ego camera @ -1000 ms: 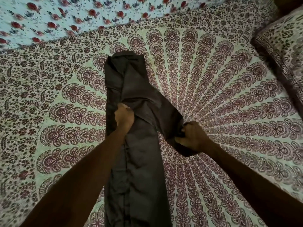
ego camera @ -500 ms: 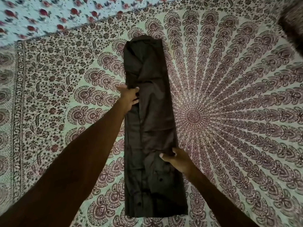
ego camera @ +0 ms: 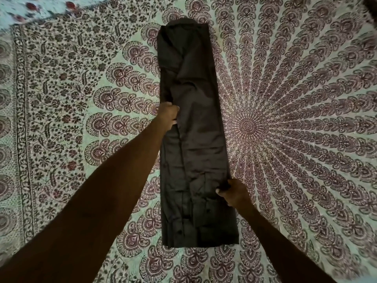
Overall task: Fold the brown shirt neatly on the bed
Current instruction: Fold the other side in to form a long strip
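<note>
Brown shirt: I see the brown shirt folded lengthwise into one long, narrow strip, lying flat on the bed. It runs straight away from me. The far end is rounded and a little narrower, and the near end is square.
Shirt surface: shallow creases cross it and a lengthwise fold line runs down its left part. A few small dark buttons show on the near part.
Left hand: from my view the left hand sits at the strip's left edge, about halfway along. Its fingers curl onto the cloth and grip that edge, and the arm reaches in from the lower left.
Right hand: the right hand is at the right edge, nearer to me than the left one. The thumb lies on top of the cloth and the fingers go under the edge, so it pinches the fabric, which puckers slightly there.
Bed cover: the bed wears a pale cover printed with a dark red mandala pattern. The mandala's centre lies just right of the strip.
Far left corner: a second cloth, pale with red flowers, meets the cover's border. It is blurred.
Far right corner: something dark cuts into view. I cannot tell what it is.
</note>
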Demonstrator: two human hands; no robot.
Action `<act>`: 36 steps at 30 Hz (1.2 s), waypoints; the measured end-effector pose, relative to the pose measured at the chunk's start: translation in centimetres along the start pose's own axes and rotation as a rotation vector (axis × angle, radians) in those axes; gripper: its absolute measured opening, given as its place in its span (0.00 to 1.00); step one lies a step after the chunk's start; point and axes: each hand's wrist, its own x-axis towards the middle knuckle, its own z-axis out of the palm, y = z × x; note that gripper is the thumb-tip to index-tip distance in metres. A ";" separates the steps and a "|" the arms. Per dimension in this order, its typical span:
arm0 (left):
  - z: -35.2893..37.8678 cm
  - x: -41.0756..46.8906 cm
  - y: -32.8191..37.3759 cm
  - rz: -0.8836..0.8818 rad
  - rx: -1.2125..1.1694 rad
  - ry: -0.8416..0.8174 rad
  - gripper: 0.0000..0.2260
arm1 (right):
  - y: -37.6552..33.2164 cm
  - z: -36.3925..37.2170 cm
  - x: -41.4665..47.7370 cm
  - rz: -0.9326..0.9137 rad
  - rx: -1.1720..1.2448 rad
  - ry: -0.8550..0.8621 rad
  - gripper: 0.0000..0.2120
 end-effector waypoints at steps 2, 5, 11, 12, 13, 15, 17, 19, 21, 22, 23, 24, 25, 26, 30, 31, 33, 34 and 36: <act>-0.2 -0.1 -0.3 -0.015 -0.014 0.025 0.11 | -0.9 -0.4 -0.8 -0.001 -0.131 0.044 0.25; -0.4 0.2 -0.4 -0.005 -0.017 0.040 0.11 | -2.4 -1.2 -1.5 -0.028 -0.348 0.113 0.27; -1.1 6.1 -0.5 0.050 -0.025 0.227 0.40 | -8.1 -4.8 0.9 -0.162 -0.328 0.345 0.25; -1.1 6.6 -0.1 0.057 0.008 0.244 0.37 | -9.4 -5.6 2.3 -0.225 -0.251 0.360 0.22; -1.1 6.3 0.8 0.102 0.061 0.268 0.31 | -10.9 -6.4 3.9 -0.286 -0.187 0.370 0.19; -1.1 4.5 2.7 0.204 0.251 0.318 0.18 | -14.5 -7.9 6.8 -0.395 -0.124 0.388 0.17; -1.2 4.6 3.5 0.272 0.377 0.329 0.14 | -18.6 -9.3 9.5 -0.491 -0.113 0.452 0.16; -1.3 4.8 4.5 0.296 0.429 0.315 0.14 | -22.8 -10.5 11.6 -0.534 -0.154 0.523 0.16; -1.4 5.0 5.6 0.311 0.510 0.316 0.15 | -26.3 -11.5 13.3 -0.565 -0.155 0.562 0.17; -1.5 5.2 6.1 0.319 0.541 0.324 0.16 | -27.8 -11.9 14.2 -0.578 -0.133 0.572 0.17; -1.7 5.4 6.5 0.315 0.554 0.322 0.17 | -29.2 -12.4 15.0 -0.583 -0.097 0.576 0.17; -1.7 5.8 6.8 0.317 0.567 0.315 0.17 | -30.6 -12.8 15.8 -0.583 -0.051 0.577 0.17; -1.9 6.1 6.9 0.312 0.580 0.298 0.16 | -31.6 -13.2 16.5 -0.577 -0.014 0.571 0.17; -2.1 6.6 6.9 0.312 0.589 0.282 0.14 | -32.7 -13.5 17.1 -0.578 -0.001 0.566 0.17; -2.7 8.2 6.9 0.277 0.541 0.069 0.07 | -36.2 -14.6 18.7 -0.554 -0.058 0.530 0.17; -2.8 8.4 7.0 0.277 0.570 0.013 0.09 | -36.9 -14.7 19.1 -0.523 -0.050 0.517 0.16; -3.1 8.8 7.2 0.266 0.629 -0.057 0.12 | -37.8 -15.1 19.8 -0.444 0.019 0.522 0.16; -3.1 8.9 7.3 0.252 0.631 -0.077 0.13 | -38.0 -15.3 20.0 -0.407 0.068 0.543 0.17; -3.1 9.0 7.3 0.209 0.621 -0.112 0.13 | -37.7 -15.4 20.3 -0.349 0.170 0.586 0.17</act>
